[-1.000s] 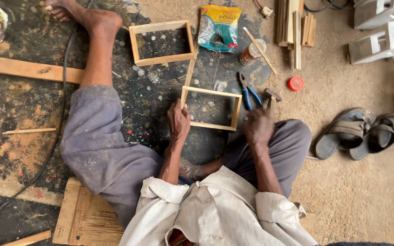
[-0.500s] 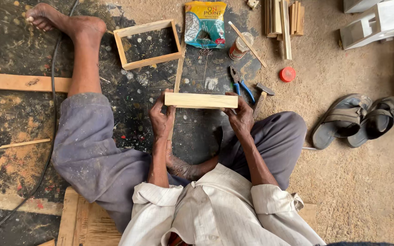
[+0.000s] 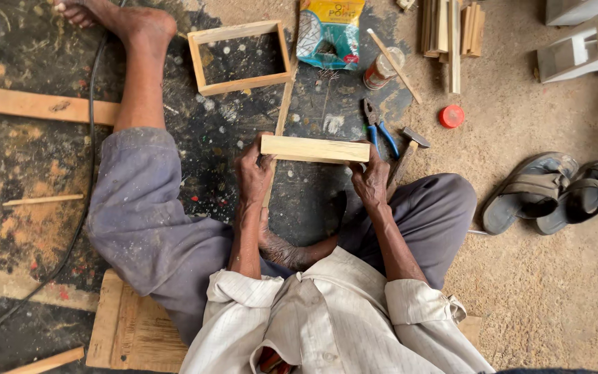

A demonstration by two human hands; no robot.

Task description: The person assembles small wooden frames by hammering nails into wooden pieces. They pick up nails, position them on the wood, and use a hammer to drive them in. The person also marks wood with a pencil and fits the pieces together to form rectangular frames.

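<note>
I sit on the floor and hold a small light wooden frame [image 3: 315,149] upright on its edge in front of me, so only its top side shows. My left hand [image 3: 253,171] grips its left end and my right hand [image 3: 370,179] grips its right end. Beyond it a second, similar wooden frame [image 3: 239,57] lies flat on the dark floor. Blue-handled pliers [image 3: 379,129] and a hammer [image 3: 405,151] lie just past my right hand.
A thin wooden strip [image 3: 280,122] runs from the far frame toward my left hand. A printed bag [image 3: 329,31], a small bottle [image 3: 382,68], a red cap [image 3: 452,116], stacked wood sticks [image 3: 451,28], two sandals [image 3: 551,190], a plank [image 3: 39,105] and a black cable [image 3: 86,180] surround me.
A second ago the frame lay flat on the floor under both hands. I have since tipped it up on edge and hold it by both ends.
</note>
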